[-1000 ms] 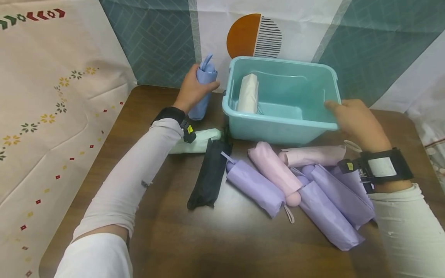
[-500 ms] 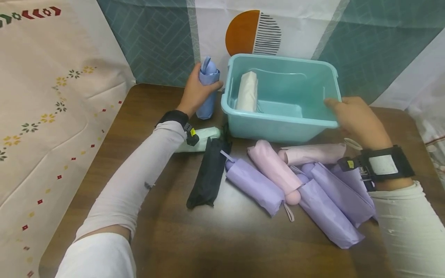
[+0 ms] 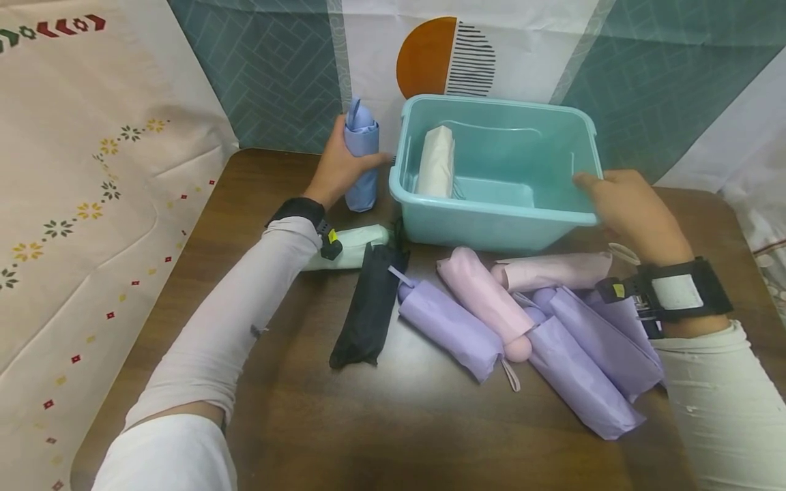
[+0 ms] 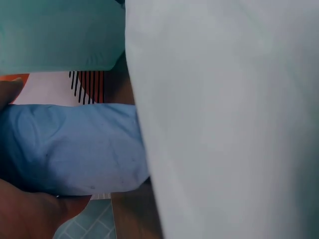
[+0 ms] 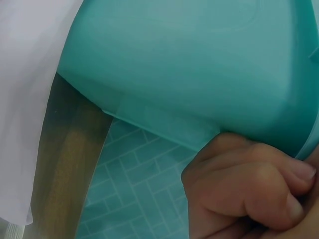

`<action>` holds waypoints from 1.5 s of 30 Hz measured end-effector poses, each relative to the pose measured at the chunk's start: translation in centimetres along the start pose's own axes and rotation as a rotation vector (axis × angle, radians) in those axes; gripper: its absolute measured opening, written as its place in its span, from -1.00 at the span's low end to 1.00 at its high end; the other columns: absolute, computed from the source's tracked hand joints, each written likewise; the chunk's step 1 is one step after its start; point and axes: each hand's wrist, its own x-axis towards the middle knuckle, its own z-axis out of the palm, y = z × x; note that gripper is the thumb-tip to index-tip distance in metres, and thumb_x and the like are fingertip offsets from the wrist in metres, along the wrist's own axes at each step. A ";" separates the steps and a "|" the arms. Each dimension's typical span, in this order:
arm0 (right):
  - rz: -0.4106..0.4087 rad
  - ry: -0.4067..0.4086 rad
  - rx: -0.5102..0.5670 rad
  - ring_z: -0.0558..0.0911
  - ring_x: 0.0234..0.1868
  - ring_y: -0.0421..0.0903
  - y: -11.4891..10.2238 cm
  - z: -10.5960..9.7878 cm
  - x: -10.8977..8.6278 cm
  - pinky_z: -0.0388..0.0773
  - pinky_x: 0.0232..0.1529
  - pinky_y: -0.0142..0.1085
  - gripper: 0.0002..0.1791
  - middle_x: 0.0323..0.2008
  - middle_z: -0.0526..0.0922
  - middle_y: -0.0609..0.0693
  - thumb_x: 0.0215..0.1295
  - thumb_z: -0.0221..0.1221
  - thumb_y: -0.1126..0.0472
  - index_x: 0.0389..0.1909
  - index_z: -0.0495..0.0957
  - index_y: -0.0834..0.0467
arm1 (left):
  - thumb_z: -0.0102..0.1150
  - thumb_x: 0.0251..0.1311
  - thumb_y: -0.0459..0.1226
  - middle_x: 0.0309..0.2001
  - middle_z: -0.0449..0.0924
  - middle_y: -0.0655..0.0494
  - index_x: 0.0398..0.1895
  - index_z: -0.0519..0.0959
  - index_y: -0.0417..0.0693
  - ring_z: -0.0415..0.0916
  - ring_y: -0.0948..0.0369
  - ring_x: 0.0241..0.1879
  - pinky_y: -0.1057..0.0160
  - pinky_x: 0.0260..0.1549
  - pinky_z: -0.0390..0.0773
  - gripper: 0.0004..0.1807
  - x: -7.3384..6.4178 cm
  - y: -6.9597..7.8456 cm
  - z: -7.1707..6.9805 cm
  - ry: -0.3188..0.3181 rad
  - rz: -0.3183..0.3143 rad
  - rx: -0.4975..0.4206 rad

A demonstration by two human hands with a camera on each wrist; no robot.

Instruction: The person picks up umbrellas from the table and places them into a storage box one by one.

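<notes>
In the head view my left hand (image 3: 339, 169) holds a blue folded umbrella (image 3: 362, 151) that stands upright beside the bin, its wrist loop at the top. My thumb lies across the umbrella's front; the fingers behind it are mostly hidden. The left wrist view has the blue umbrella (image 4: 79, 149) between thumb and fingers. My right hand (image 3: 635, 215) grips the right rim of a teal plastic bin (image 3: 485, 228), thumb over the inside. Curled fingers (image 5: 249, 184) show against the bin's outer wall in the right wrist view. Inside the bin, a white folded umbrella (image 3: 437, 164) leans at the left end.
Before the bin lie a mint-green umbrella (image 3: 356, 247), partly under my left wrist, and a black umbrella (image 3: 368, 307). Further right are pink umbrellas (image 3: 482, 290) and several purple umbrellas (image 3: 451, 331), some overlapping. A patterned cloth (image 3: 282, 75) hangs behind the wooden table (image 3: 393, 436).
The blue umbrella has gone from tilted to upright in my left hand, then shifted slightly left. My right hand keeps its hold on the bin rim.
</notes>
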 end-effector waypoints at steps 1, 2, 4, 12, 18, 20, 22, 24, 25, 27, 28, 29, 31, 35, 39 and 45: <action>0.003 -0.004 0.005 0.42 -0.49 0.07 0.0 0.0 0.0 0.39 -0.46 -0.11 -0.19 -0.54 0.31 0.10 0.26 -0.28 -0.50 -0.27 0.32 0.25 | 0.38 0.03 -0.14 0.29 0.24 0.08 0.43 0.01 0.21 0.27 0.08 0.20 -0.05 0.15 0.27 -0.05 0.0 0.0 0.0 -0.009 -0.007 0.006; 0.003 -0.004 0.007 0.42 -0.48 0.07 0.0 0.0 0.0 0.38 -0.45 -0.11 -0.19 -0.54 0.31 0.10 0.26 -0.28 -0.50 -0.26 0.32 0.26 | 0.39 0.03 -0.14 0.30 0.23 0.08 0.43 0.00 0.21 0.27 0.08 0.21 -0.06 0.16 0.26 -0.04 0.0 0.0 -0.1 -0.017 -0.007 0.015; 0.008 -0.009 0.018 0.42 -0.49 0.06 -0.1 0.0 -0.1 0.40 -0.45 -0.11 -0.19 -0.55 0.30 0.09 0.25 -0.27 -0.50 -0.25 0.32 0.25 | 0.40 0.02 -0.14 0.30 0.23 0.06 0.43 -0.01 0.19 0.26 0.07 0.21 -0.07 0.17 0.25 -0.03 0.1 -0.2 -0.2 -0.030 -0.001 0.028; 0.013 -0.013 0.032 0.40 -0.55 0.03 0.2 0.2 0.1 0.40 -0.47 -0.11 -0.22 -0.60 0.28 0.05 0.24 -0.24 -0.50 -0.33 0.28 0.22 | 0.44 -0.02 -0.07 0.29 0.23 0.10 0.42 -0.04 0.25 0.28 0.11 0.20 -0.04 0.16 0.27 0.02 2.2 -2.8 -0.3 -0.036 0.021 0.091; 0.004 0.000 0.015 0.43 -0.51 0.05 0.3 0.3 0.0 0.40 -0.47 -0.11 -0.22 -0.56 0.30 0.08 0.27 -0.26 -0.48 -0.34 0.29 0.24 | 0.39 0.01 -0.05 0.23 0.32 0.06 0.39 0.03 0.18 0.37 0.12 0.13 0.00 0.10 0.36 -0.07 3.0 -3.4 0.0 -0.001 0.055 0.154; 0.009 -0.001 0.012 0.44 -0.48 0.06 0.3 0.2 0.0 0.40 -0.45 -0.12 -0.21 -0.53 0.30 0.10 0.26 -0.26 -0.49 -0.31 0.31 0.25 | 0.37 0.02 -0.06 0.23 0.33 0.06 0.39 0.05 0.16 0.37 0.13 0.13 0.01 0.09 0.37 -0.09 3.0 -3.2 0.2 0.005 0.059 0.171; 0.014 -0.003 0.014 0.44 -0.47 0.06 0.4 0.2 -0.1 0.39 -0.45 -0.12 -0.19 -0.52 0.31 0.10 0.26 -0.27 -0.49 -0.24 0.33 0.25 | 0.37 0.03 -0.05 0.24 0.34 0.07 0.39 0.07 0.15 0.38 0.13 0.14 0.01 0.10 0.37 -0.10 3.0 -3.0 0.4 0.006 0.062 0.182; 0.018 -0.006 0.022 0.43 -0.49 0.05 0.4 0.1 -0.2 0.39 -0.46 -0.12 -0.18 -0.52 0.31 0.09 0.26 -0.26 -0.49 -0.19 0.36 0.26 | 0.36 0.03 -0.04 0.25 0.34 0.08 0.39 0.07 0.14 0.37 0.14 0.15 0.01 0.11 0.36 -0.10 3.0 -2.8 0.5 0.002 0.063 0.190; 0.018 -0.005 0.026 0.43 -0.49 0.05 0.4 0.1 -0.2 0.39 -0.46 -0.12 -0.17 -0.53 0.31 0.08 0.26 -0.26 -0.49 -0.16 0.36 0.27 | 0.36 0.03 -0.04 0.25 0.33 0.08 0.39 0.07 0.14 0.36 0.14 0.15 0.01 0.11 0.36 -0.10 3.0 -2.7 0.5 0.001 0.064 0.195; 0.014 -0.006 0.033 0.42 -0.47 0.05 0.3 0.1 -0.2 0.39 -0.46 -0.12 -0.16 -0.52 0.31 0.09 0.27 -0.26 -0.48 -0.09 0.38 0.28 | 0.36 0.04 -0.03 0.26 0.33 0.08 0.39 0.06 0.14 0.36 0.15 0.16 0.01 0.12 0.36 -0.10 3.0 -2.6 0.6 0.001 0.062 0.212; 0.011 -0.007 0.037 0.42 -0.46 0.05 0.3 0.1 -0.2 0.39 -0.45 -0.12 -0.15 -0.51 0.31 0.09 0.27 -0.25 -0.48 -0.07 0.38 0.28 | 0.35 0.04 -0.03 0.26 0.32 0.09 0.40 0.06 0.14 0.36 0.15 0.16 0.01 0.12 0.35 -0.10 2.9 -2.6 0.6 0.001 0.060 0.219; 0.008 -0.006 0.038 0.42 -0.46 0.05 0.3 0.1 -0.2 0.39 -0.45 -0.13 -0.15 -0.52 0.30 0.09 0.27 -0.25 -0.48 -0.06 0.39 0.28 | 0.35 0.05 -0.03 0.28 0.31 0.09 0.41 0.05 0.15 0.35 0.15 0.17 0.01 0.13 0.34 -0.10 2.9 -2.5 0.6 0.001 0.058 0.230; 0.006 -0.006 0.043 0.42 -0.48 0.03 0.2 0.1 -0.2 0.39 -0.47 -0.13 -0.16 -0.53 0.30 0.08 0.27 -0.24 -0.47 -0.07 0.39 0.28 | 0.34 0.06 -0.04 0.28 0.31 0.09 0.41 0.05 0.15 0.35 0.15 0.18 0.00 0.13 0.35 -0.10 2.9 -2.4 0.6 0.001 0.063 0.252; 0.009 -0.002 0.059 0.40 -0.58 0.00 0.3 0.2 -0.2 0.39 -0.52 -0.12 -0.20 -0.58 0.30 0.05 0.27 -0.22 -0.47 -0.17 0.37 0.27 | 0.30 0.08 -0.06 0.24 0.35 0.06 0.40 0.07 0.11 0.39 0.13 0.14 0.02 0.09 0.38 -0.14 2.9 -1.9 0.4 0.014 0.074 0.289; 0.004 -0.004 0.063 0.39 -0.55 -0.01 0.3 0.2 -0.1 0.41 -0.50 -0.13 -0.20 -0.55 0.30 0.06 0.28 -0.22 -0.46 -0.14 0.38 0.27 | 0.25 0.06 -0.06 0.13 0.43 0.03 0.35 0.13 0.06 0.46 0.12 0.01 0.05 -0.02 0.46 -0.21 2.9 -1.0 -0.1 0.051 0.074 0.270; 0.001 -0.011 0.059 0.40 -0.58 -0.01 0.2 0.1 -0.2 0.40 -0.52 -0.13 -0.19 -0.56 0.30 0.05 0.28 -0.22 -0.46 -0.13 0.38 0.28 | 0.20 0.02 0.01 0.08 0.44 0.03 0.35 0.13 0.05 0.47 0.12 -0.05 0.05 -0.07 0.49 -0.19 3.0 0.2 -0.9 0.083 0.070 0.231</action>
